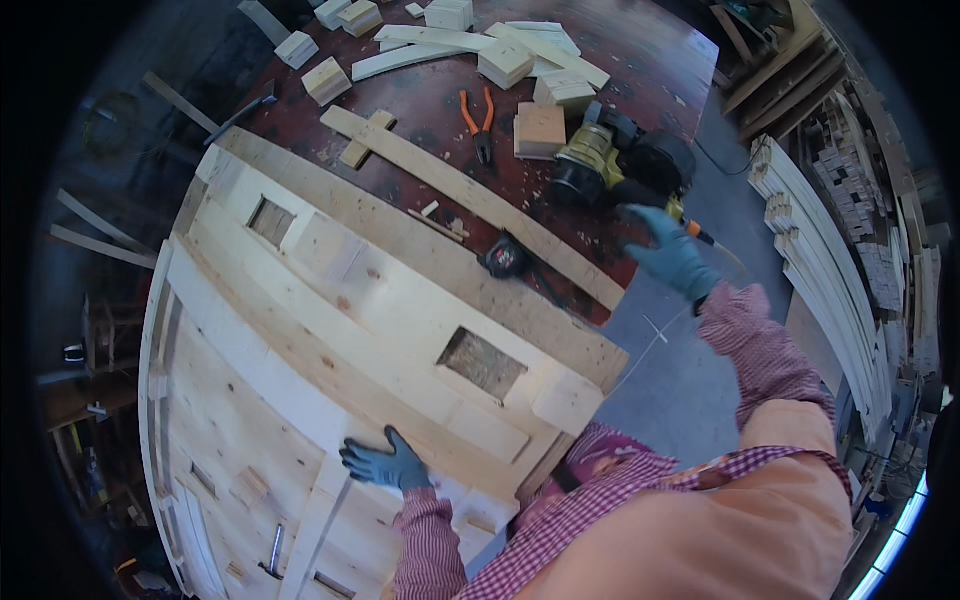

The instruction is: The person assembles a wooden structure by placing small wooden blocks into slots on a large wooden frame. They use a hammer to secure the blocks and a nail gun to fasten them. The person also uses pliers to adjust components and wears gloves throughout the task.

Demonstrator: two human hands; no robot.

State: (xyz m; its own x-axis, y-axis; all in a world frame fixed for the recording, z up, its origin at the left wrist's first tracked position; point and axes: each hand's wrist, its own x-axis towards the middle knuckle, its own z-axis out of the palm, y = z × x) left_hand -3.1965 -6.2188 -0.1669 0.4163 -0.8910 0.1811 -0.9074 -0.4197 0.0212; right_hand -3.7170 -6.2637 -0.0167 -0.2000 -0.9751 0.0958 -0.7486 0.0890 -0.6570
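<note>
My left hand [388, 462], in a blue-grey glove, lies flat with fingers spread on a large pale wooden panel assembly [255, 375]. At the right, my gloved right hand [668, 255] is held above the floor beside the red-brown table, thumb and fingers apart, with nothing visible in it. Nearest to it is a yellow-green and black power tool [590, 160] with a rounded black part and an orange fitting by its hose. Whether my fingertips touch its black handle I cannot tell. The panel assembly has rectangular openings, one [484, 364] near its right end.
On the red-brown table [650, 45] lie orange-handled pliers [480, 125], a black tape measure [505, 257], a long wooden strip [480, 205] and several wood blocks [540, 130]. A hammer [274, 552] rests on the panel. Stacked timber [825, 270] stands at the right.
</note>
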